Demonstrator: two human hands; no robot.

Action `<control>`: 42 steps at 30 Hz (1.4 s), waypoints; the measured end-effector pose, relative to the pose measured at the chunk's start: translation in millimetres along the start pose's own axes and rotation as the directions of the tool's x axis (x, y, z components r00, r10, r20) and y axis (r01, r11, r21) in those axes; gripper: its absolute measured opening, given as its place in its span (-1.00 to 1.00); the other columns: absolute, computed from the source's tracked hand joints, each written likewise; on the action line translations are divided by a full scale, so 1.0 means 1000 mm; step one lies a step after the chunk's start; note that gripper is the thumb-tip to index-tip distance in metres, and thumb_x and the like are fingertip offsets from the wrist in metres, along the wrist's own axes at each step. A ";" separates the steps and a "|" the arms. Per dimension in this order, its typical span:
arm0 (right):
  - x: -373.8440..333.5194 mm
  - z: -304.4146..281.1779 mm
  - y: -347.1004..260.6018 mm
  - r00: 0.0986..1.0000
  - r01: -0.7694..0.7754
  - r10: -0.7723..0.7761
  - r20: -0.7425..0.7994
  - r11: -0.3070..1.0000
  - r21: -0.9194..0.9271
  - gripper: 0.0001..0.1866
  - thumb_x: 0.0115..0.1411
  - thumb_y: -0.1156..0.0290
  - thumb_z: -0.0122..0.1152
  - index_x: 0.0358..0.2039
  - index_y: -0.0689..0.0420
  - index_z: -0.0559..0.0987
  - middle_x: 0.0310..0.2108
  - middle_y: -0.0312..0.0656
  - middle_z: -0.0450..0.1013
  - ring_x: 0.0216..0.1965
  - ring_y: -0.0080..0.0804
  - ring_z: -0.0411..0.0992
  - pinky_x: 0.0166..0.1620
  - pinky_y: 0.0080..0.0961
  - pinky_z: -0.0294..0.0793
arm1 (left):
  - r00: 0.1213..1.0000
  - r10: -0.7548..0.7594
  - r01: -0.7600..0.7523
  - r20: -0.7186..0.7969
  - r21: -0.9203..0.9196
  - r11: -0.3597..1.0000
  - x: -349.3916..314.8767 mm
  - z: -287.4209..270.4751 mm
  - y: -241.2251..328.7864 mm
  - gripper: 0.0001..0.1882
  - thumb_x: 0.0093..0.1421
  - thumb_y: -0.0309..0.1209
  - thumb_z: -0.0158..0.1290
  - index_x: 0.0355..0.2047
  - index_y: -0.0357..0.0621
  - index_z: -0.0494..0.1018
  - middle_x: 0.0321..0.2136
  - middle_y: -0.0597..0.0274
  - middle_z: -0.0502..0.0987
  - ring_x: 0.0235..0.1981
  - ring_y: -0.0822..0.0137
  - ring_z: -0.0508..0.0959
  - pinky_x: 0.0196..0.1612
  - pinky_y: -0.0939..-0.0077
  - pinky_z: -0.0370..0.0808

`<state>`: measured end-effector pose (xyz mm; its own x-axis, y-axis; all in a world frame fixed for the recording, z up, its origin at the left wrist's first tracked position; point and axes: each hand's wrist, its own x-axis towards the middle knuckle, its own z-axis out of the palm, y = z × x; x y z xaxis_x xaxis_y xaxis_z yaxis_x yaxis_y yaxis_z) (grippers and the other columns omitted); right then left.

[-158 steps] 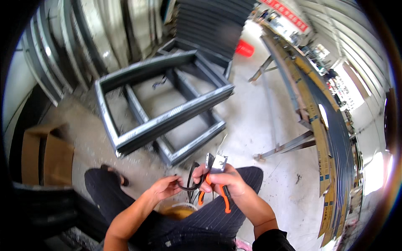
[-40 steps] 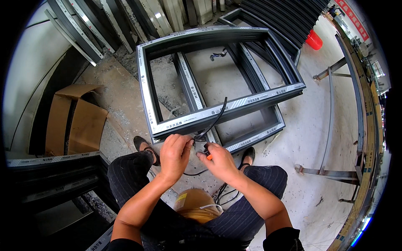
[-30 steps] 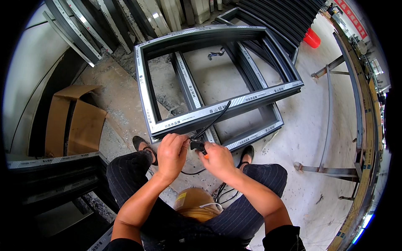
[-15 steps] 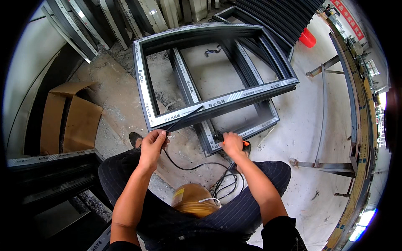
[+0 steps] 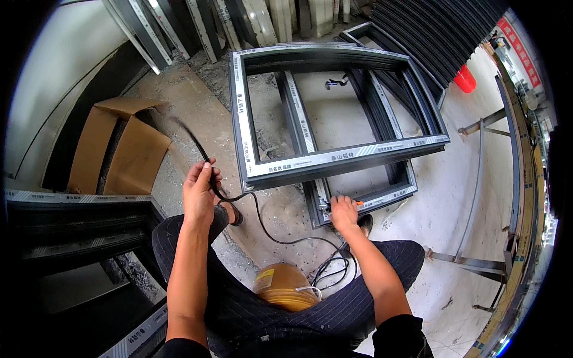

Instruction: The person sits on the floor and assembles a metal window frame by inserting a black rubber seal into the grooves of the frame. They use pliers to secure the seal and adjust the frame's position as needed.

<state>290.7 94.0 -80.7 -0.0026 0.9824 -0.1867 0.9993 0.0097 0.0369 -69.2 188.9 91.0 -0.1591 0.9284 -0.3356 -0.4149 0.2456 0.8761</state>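
Note:
A thin black flexible strip [image 5: 258,209], like a rubber gasket, is pinched in my left hand [image 5: 201,186]. Its free end rises blurred to the upper left, while the rest loops down to a loose coil on the floor between my feet. My right hand [image 5: 344,213] is closed at the near left corner of the lower window frame [image 5: 388,193]. A bit of orange sticks out beside its fingers, probably a tool handle; the rest is hidden. Above this lies a larger dark window frame [image 5: 343,156] with white printed film, stacked crosswise over the lower ones.
An amber tub [image 5: 283,289] sits between my knees. To the left are an opened cardboard box [image 5: 134,156] and more dark frames [image 5: 89,197]. A red bucket [image 5: 464,79] and a metal rack [image 5: 468,262] stand on the right. Upright profiles [image 5: 256,24] line the back.
My left hand has moved left, away from the upper frame's edge, swinging the strip's free end off the frame toward the box. My right hand stays by the lower corner. The view has shifted left.

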 end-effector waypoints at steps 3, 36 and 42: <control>0.004 -0.036 -0.016 0.998 0.044 -0.042 -0.048 0.998 0.043 -0.69 -0.12 0.32 0.30 -0.33 0.12 0.50 -0.29 -0.16 0.40 -0.15 -0.22 0.35 -0.08 -0.31 0.29 | 0.984 -0.070 0.080 -0.166 0.053 0.995 0.020 -0.020 -0.034 -0.87 0.23 -0.40 -0.06 -0.26 -0.16 0.36 -0.42 0.29 0.49 -0.42 0.45 0.50 -0.40 0.66 0.39; 0.045 -0.058 0.016 0.821 -0.222 0.562 0.094 0.163 0.961 -0.43 0.09 0.06 0.20 -0.11 0.34 0.42 -0.21 0.00 0.48 -0.19 -0.30 0.44 -0.10 -0.43 0.37 | 0.880 -0.439 0.473 -0.181 0.267 0.840 0.012 -0.044 -0.244 -0.88 0.25 -0.44 -0.06 -0.34 -0.23 0.28 -0.59 0.14 0.45 -0.71 0.25 0.45 -0.70 0.43 0.41; 0.039 -0.061 0.022 0.837 -0.238 0.534 0.119 0.160 0.958 -0.40 0.09 0.07 0.20 -0.05 0.33 0.38 -0.14 0.00 0.46 -0.13 -0.27 0.43 -0.05 -0.46 0.35 | 0.817 -0.533 0.576 -0.220 0.259 0.775 -0.010 -0.014 -0.213 -0.88 0.26 -0.43 -0.07 -0.31 -0.16 0.22 -0.55 0.09 0.49 -0.67 0.24 0.48 -0.64 0.42 0.47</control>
<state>310.5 144.3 -27.6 0.5357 0.8056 -0.2531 0.1967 -0.4105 -0.8904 7.9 123.2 -97.0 -0.1055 0.5664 -0.8174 -0.1812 0.7973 0.5758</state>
